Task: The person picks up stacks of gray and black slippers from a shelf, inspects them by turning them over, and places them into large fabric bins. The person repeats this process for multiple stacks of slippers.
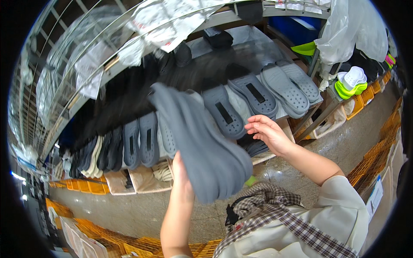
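Observation:
A stack of several grey shoe soles (202, 146) hangs tilted in front of me, slightly blurred. My left hand (183, 178) grips its lower left side, the fingers mostly hidden behind the soles. To the right, my right hand (269, 134) is empty, its fingers loosely stretched toward the work shelf. Just beyond its fingertips lies a grey sole with a black strip (254, 95). Another such sole (223, 111) rests to its left. On the shelf's right end, a pair of lighter grey soles with round holes (285, 88) lies side by side.
Farther left, more grey soles (148, 137) and dark and cream soles line the shelf edge. A wire rack (92, 64) with plastic bags arches overhead. White and lime-green pieces (352, 81) are stacked at the right. Orange crates (86, 186) stand low along the floor.

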